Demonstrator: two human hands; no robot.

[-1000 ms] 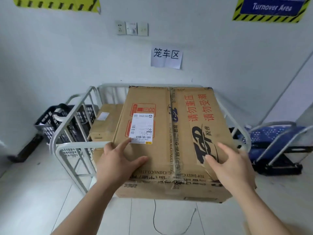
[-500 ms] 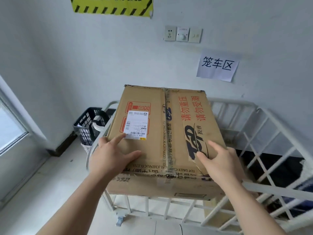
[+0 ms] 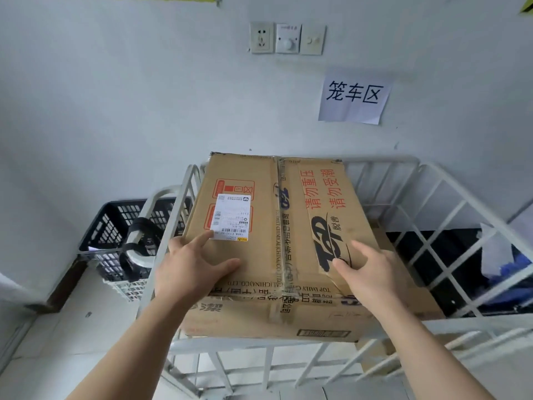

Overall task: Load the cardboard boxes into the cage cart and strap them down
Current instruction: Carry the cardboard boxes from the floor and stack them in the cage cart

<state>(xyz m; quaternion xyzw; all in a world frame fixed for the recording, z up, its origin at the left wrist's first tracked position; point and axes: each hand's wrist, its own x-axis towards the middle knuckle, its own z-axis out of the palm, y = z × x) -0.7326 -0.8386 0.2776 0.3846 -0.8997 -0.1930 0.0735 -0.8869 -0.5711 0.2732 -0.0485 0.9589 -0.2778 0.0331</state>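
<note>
Box: the large brown cardboard box with red and blue print and a white shipping label (image 3: 268,226) lies over the left part of the white metal cage cart (image 3: 490,323). Its near edge is just above the front rail.
Change: a second ago its near end overhung the floor outside the cart. Now we have it within the rails, and we face the cart's long side.
Left hand (image 3: 196,267): flat on the lid beside the label, fingers straight and spread, gripping nothing.
Right hand (image 3: 372,272): likewise palm down on the blue logo, fingers open.
Beneath: a second, plain brown cardboard box (image 3: 418,298) shows lower on the right. We cannot tell whether it carries the big one.
Meaning: we judge this box loaded, needing only a settling push. Strapping is not yet begun, and the black band looped at the cart's left corner (image 3: 141,235) may be the strap.
</note>
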